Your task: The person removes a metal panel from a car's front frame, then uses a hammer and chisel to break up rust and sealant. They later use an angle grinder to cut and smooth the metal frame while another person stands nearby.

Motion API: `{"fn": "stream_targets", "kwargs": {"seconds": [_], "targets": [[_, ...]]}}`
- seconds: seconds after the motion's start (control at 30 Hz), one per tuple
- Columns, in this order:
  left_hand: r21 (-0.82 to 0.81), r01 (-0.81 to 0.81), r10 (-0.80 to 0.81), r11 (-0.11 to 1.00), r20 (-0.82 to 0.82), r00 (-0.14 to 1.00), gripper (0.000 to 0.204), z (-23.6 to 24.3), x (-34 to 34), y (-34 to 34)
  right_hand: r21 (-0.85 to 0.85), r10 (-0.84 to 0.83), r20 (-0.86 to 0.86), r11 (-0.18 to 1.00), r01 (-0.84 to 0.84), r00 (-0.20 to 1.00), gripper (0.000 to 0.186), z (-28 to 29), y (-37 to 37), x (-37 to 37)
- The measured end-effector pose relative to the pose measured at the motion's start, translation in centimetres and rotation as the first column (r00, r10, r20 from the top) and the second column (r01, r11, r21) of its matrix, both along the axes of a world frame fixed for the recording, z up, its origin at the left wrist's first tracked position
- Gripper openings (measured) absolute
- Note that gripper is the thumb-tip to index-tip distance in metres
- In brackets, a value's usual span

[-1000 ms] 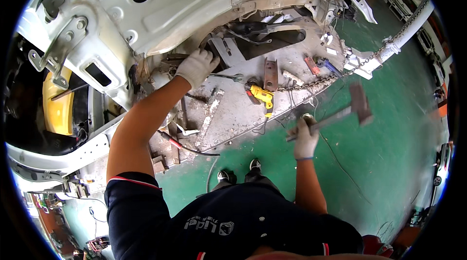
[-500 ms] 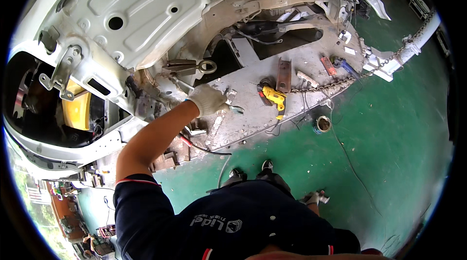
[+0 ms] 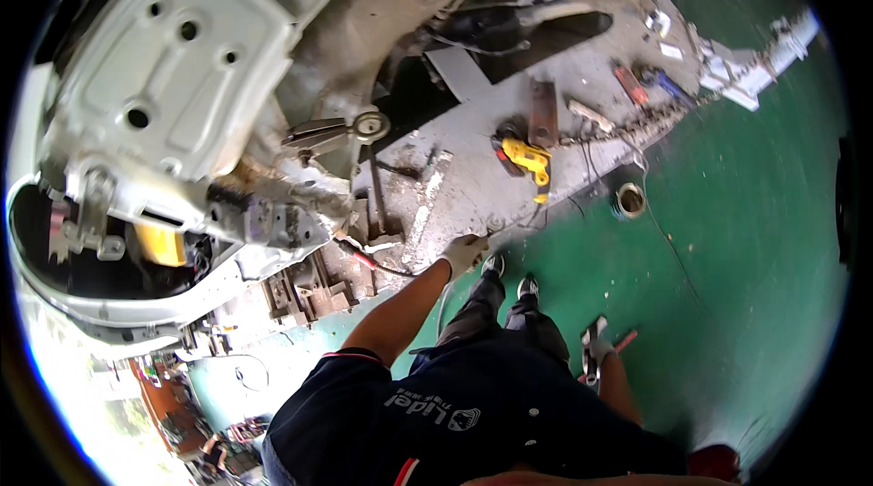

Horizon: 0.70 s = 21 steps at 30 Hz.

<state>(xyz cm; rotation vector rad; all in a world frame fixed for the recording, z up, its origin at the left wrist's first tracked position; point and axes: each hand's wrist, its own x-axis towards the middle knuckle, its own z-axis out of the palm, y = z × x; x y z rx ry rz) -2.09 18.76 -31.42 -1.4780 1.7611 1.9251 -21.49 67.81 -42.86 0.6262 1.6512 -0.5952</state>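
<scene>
My gloved left hand is low over the near edge of the metal platform, its fingers closed. A slim metal tool sticks out from it to the right, too blurred to tell its kind. Down by my right leg, my gloved right hand grips a metal tool with a pale head; a red bar-like part shows beside it. A pulling clamp with a big ring sits against the white car body at the left. Below the ring, a metal rod stands on the platform.
On the platform lie a yellow-and-black power tool, a rusty steel channel, a chain, a red tool and a red-handled cable. An open tin stands on the green floor beside the platform.
My left hand has drawn back from the clamp toward me and to the right, along with its tool. My right hand has come further into view with its tool. The view has shifted.
</scene>
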Motion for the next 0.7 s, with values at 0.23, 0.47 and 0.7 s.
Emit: {"fn": "stream_targets", "kwargs": {"seconds": [0.23,0.47,0.7], "targets": [[0.622,-0.544,0.64,0.563,0.089,0.763,0.035,-8.3,-2.3,-1.7,0.015,0.899,-0.424,-0.111,-0.994,-0.107,0.024,7.3,-21.5,0.3],[0.89,-0.355,0.612,0.286,0.115,0.782,0.037,-12.5,-3.3,-1.2,-0.248,0.573,-0.541,0.591,-0.768,0.616,0.049,15.3,-39.4,5.5],[0.508,-0.279,0.311,0.815,0.023,0.95,0.027,-18.4,-5.6,-15.8,-0.271,0.363,-0.85,0.317,-0.909,0.38,0.034,7.4,-41.0,10.2]]}}
